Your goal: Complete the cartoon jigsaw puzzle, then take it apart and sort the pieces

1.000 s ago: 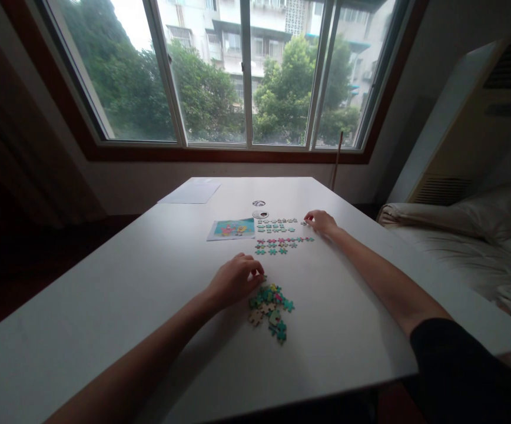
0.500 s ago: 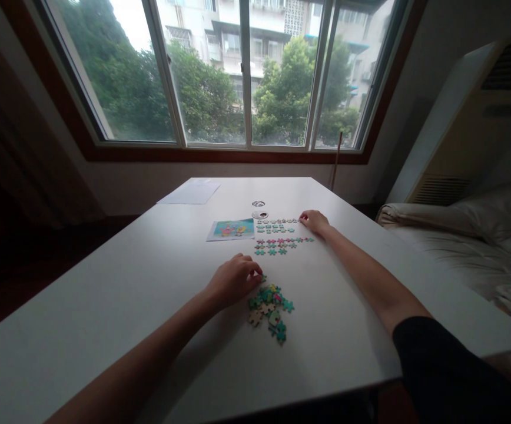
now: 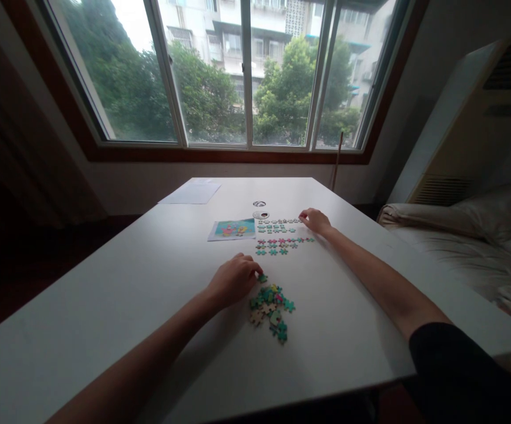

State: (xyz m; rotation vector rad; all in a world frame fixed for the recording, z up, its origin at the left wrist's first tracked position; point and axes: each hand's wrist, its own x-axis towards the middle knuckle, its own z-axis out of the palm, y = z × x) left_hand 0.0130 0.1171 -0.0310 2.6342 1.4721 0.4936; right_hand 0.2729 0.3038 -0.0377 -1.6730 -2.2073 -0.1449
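My left hand (image 3: 236, 279) is closed at the near side of the rows, thumb and fingertips pinching a green puzzle piece (image 3: 262, 278). Just below it lies a heap of mixed puzzle pieces (image 3: 269, 298), mostly green, with some pink, yellow and bare brown ones. Farther off, my right hand (image 3: 316, 221) pinches at the right end of the topmost row of puzzle pieces (image 3: 277, 222); its fingertips touch a small piece there, partly covered. More pieces form several short rows (image 3: 275, 241) below. Left of these rows lies a colourful picture card (image 3: 233, 229).
Two small round flat items (image 3: 261, 215) lie beyond the rows. White paper sheets (image 3: 191, 193) rest at the far left of the white table (image 3: 118, 282). A sofa (image 3: 454, 235) and a tall air conditioner (image 3: 458, 123) stand to the right, a window ahead.
My left fingers have shifted slightly, and more of the green piece shows beside them. My right hand stays at the end of the top row, its forearm and sleeve moved slightly right.
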